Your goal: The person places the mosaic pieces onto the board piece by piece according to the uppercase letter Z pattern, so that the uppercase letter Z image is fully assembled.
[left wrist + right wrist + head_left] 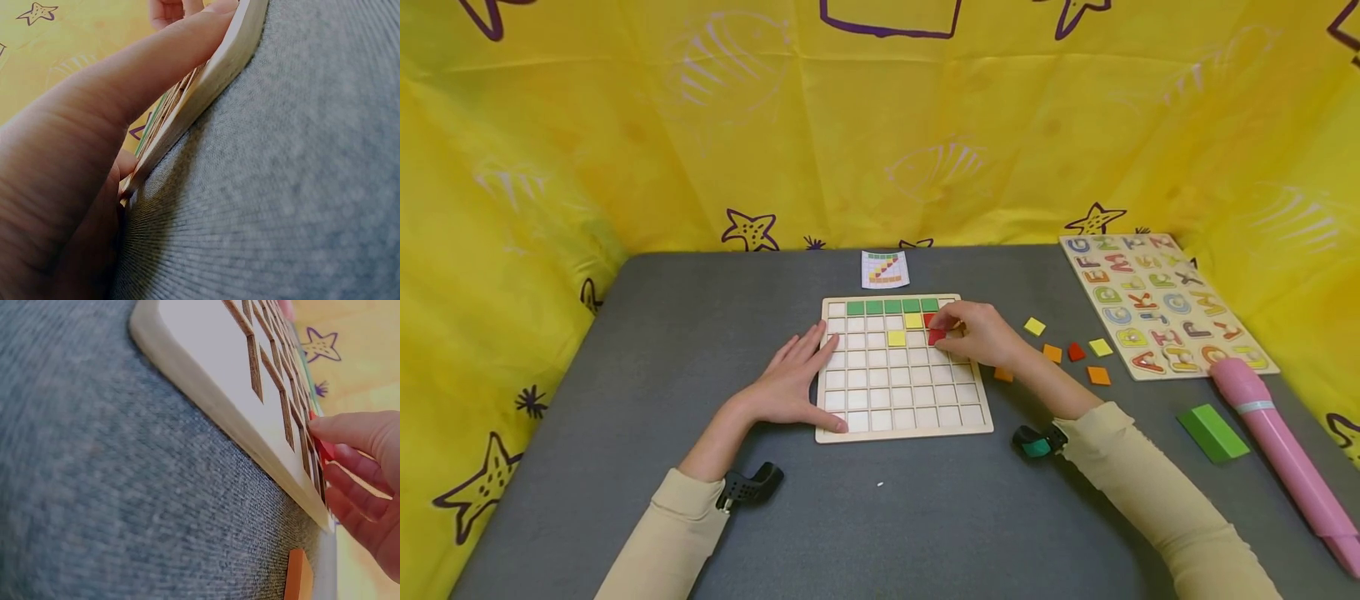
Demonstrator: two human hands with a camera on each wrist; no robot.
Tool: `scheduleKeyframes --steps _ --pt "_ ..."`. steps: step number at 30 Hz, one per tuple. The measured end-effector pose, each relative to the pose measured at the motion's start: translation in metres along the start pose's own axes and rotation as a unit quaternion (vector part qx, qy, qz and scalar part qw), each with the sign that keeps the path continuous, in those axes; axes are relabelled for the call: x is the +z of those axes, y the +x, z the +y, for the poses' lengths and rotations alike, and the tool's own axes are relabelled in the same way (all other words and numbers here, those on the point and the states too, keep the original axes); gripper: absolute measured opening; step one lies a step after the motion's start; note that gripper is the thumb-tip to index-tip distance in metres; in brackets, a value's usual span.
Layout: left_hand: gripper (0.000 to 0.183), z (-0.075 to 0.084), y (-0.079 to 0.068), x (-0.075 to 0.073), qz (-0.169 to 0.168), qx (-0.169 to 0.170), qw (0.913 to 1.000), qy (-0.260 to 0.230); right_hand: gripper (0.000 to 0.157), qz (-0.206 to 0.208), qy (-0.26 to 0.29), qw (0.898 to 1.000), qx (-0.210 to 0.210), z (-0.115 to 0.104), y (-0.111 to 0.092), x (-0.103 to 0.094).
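Note:
A wooden grid board lies on the grey table with a row of green tiles near its far edge. Two yellow tiles sit in cells below that row. My left hand rests along the board's left side, fingers spread, its thumb on the near left corner. With thumb and fingertips, my right hand pinches a red tile over the right part of the grid. Another red tile shows just beyond it, partly covered by the fingers.
Loose orange, yellow and red tiles lie right of the board, one orange tile close to its edge. A pattern card lies behind it. Farther right are an alphabet puzzle, a green block and a pink microphone.

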State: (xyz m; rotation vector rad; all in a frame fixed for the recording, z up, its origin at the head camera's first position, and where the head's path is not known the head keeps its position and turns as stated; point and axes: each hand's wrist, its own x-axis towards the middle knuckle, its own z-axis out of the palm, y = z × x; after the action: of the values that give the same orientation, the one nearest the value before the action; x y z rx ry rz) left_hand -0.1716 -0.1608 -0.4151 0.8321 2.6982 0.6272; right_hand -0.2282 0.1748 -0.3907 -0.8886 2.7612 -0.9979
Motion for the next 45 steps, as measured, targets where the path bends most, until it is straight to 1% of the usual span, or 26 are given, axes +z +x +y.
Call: scheduleKeyframes --steps 2,4,8,12,19,21,26,28,31,35,41,45 --pt "0.129 0.0 0.0 0.0 0.0 0.001 1.0 -0.001 0.025 0.0 0.01 1.0 0.005 0.0 0.001 0.0" --pt "0.129 0.0 0.0 0.0 0.002 0.004 1.0 -0.004 0.023 0.0 0.017 1.0 0.0 0.001 0.001 0.0" --pt "0.128 0.001 -0.001 0.0 0.007 0.008 0.9999 -0.007 0.015 0.003 0.028 1.0 -0.013 0.001 0.002 0.001" --pt "0.129 0.001 -0.001 0.0 0.008 0.008 0.9999 -0.005 0.01 -0.009 0.035 0.999 -0.023 -0.002 0.005 0.002" --pt "0.13 0.001 -0.001 0.0 0.006 0.008 1.0 -0.001 0.009 -0.031 0.032 0.999 -0.011 -0.007 0.013 0.003" --pt "0.13 0.002 -0.001 0.0 0.007 0.008 0.9999 -0.002 0.01 -0.032 0.034 0.999 -0.017 -0.007 0.014 0.003" --pt "0.13 0.002 -0.001 0.0 0.007 0.009 0.9999 -0.004 0.015 -0.024 0.023 0.998 -0.044 -0.006 0.017 0.003" --pt "0.13 0.002 -0.001 -0.001 0.008 0.009 0.9999 -0.003 0.016 -0.024 0.02 0.999 -0.044 -0.007 0.018 0.005" --pt "0.129 0.002 0.0 -0.001 0.007 0.009 0.9999 -0.003 0.015 -0.024 0.024 0.999 -0.031 -0.007 0.02 0.008" --pt "0.129 0.002 0.0 -0.001 0.004 0.007 1.0 -0.003 0.012 -0.008 0.028 0.999 -0.018 -0.008 0.021 0.011" --pt "0.129 0.003 -0.001 -0.002 0.008 0.007 0.9999 -0.006 0.012 0.022 0.014 0.999 -0.026 -0.008 0.02 0.013" --pt "0.129 0.002 -0.001 -0.002 0.008 0.008 0.9999 -0.007 0.011 0.021 0.009 0.999 -0.026 -0.008 0.02 0.014"
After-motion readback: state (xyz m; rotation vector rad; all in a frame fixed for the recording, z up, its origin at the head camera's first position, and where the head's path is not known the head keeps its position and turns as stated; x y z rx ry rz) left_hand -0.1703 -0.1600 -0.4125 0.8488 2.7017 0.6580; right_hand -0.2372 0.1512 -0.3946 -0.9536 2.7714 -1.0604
